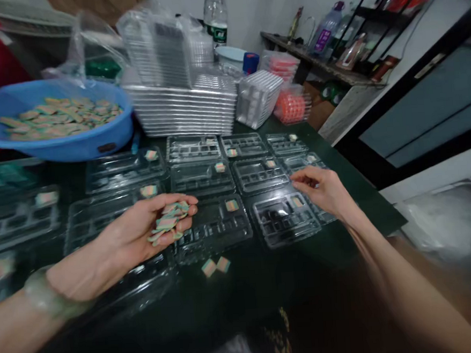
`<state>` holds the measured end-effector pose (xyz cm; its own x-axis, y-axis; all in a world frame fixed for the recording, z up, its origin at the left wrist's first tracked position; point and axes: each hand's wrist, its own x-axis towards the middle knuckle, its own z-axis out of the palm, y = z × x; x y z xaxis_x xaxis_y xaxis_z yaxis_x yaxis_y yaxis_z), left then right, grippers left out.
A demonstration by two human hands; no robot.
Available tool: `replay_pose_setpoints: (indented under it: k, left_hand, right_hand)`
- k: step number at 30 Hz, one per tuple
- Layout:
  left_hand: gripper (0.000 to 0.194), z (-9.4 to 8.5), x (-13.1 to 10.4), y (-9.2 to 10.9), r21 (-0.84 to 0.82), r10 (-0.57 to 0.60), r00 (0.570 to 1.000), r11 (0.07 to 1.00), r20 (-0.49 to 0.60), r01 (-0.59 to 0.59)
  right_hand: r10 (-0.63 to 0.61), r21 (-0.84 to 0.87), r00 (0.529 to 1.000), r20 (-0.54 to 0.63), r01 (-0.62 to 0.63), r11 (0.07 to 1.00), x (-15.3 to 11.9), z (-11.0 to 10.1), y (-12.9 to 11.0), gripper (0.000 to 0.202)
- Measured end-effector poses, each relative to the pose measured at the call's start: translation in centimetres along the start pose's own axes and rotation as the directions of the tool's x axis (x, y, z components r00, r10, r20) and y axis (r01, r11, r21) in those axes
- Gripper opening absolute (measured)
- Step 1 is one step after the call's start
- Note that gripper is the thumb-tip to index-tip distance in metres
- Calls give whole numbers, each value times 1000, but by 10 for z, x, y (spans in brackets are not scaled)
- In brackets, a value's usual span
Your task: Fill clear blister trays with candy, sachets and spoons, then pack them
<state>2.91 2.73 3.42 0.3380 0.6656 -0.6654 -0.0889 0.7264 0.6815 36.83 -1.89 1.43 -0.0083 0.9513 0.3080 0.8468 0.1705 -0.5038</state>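
My left hand (pixel 142 228) is palm up at the centre left, its fingers curled round a heap of small striped pieces (pixel 169 222) in pink, green and cream. At the right, my right hand (pixel 321 189) hovers over the rightmost clear trays with fingertips pinched together; whether anything is between them is too small to tell. Rows of clear compartment trays (pixel 262 175) cover the dark table (pixel 245 315), many with striped pieces in an upper right compartment. Two loose striped pieces (pixel 223 264) lie in front of the trays.
A blue basin (pixel 72 150) of striped pieces stands at the back left. Behind the rows rise tall stacks of clear trays (pixel 186 104), beside packs of orange items (pixel 292 107). A wooden shelf (pixel 332 62) with bottles is at the back right.
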Motion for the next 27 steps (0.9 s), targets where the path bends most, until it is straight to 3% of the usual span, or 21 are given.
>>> replay_pose_setpoints:
  k: [3,6,10,13,20,27]
  left_hand:
    - [14,-3,-11,-4,-2,14,990,1000,141,-14]
    - [12,-10,-19,-12,-33,47,986,999,161,-42]
    - [17,-20,-26,-28,-34,49,993,998,111,-46]
    - [17,-27,-35,-36,-30,39,991,999,126,-35]
    - [18,-48,-49,-42,-50,81,994,996,77,-77]
    - [19,-55,-42,-46,-62,96,990,994,106,-90]
  right_hand:
    - [-49,119,993,111,36,992,-50,14,-46,11]
    - [-106,214,971,212,60,975,-90,48,-88,14]
    - [-22,15,971,239,19,1000,-116,102,-121,21]
    - [69,-169,976,209,-34,985,-115,124,-130,22]
    - [134,-34,975,179,-130,991,-106,122,-131,4]
    - [120,240,972,201,-167,956,-109,120,-128,9]
